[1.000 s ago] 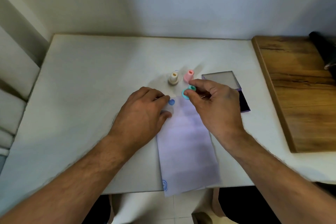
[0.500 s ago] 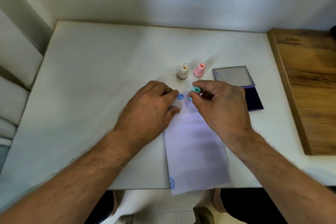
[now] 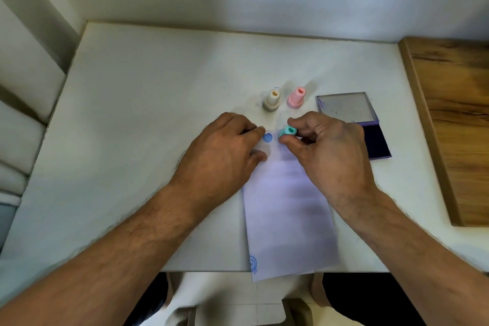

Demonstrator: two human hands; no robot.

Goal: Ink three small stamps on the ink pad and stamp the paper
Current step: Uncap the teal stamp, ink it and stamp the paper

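A strip of white paper (image 3: 288,219) lies on the white table (image 3: 158,114), its near end hanging over the front edge. My right hand (image 3: 325,151) pinches a teal stamp (image 3: 287,132) upright on the paper's far end. A blue round print (image 3: 267,137) shows just left of it. My left hand (image 3: 225,151) rests palm down on the paper's left edge, fingertips beside that print. A beige stamp (image 3: 271,100) and a pink stamp (image 3: 297,97) stand upright behind the paper. The ink pad (image 3: 375,141) lies open to the right, its lid (image 3: 345,106) folded back.
A wooden board (image 3: 449,124) covers the table's right side. Another blue mark (image 3: 253,263) sits on the paper's near left corner. A cushioned seat (image 3: 18,124) is at the far left, and a wall rises behind the table.
My right hand has turned the teal stamp from tilted in the air to upright, down on the paper's far end. My left hand stays on the paper. The camera view shifted slightly.
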